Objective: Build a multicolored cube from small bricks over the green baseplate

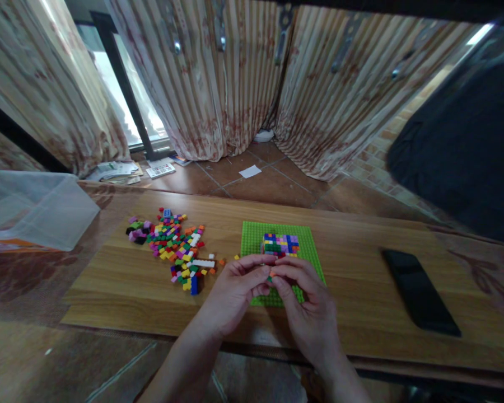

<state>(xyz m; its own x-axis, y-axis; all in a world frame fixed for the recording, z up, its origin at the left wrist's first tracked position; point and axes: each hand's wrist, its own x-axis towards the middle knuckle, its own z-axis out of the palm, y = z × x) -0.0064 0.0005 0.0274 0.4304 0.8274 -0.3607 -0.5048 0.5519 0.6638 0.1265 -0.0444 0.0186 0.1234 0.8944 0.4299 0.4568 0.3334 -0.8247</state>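
Note:
Over the front part of a green baseplate (315, 263), my left hand (241, 282) and my right hand (308, 296) meet fingertip to fingertip. Between them they pinch small toy bricks (271, 275), one orange and one green, partly hidden by the fingers. Both hands are closed on these bricks. Just beyond my fingers a block of many-coloured bricks (281, 243) is built up on the baseplate; its near side is partly covered by my hands.
Left of the baseplate lies a loose pile of coloured bricks (176, 240) on the wooden table (353, 268). A clear plastic bin (37, 207) stands at the far left. To the right rests a black phone (420, 291). Curtains (218, 84) hang behind.

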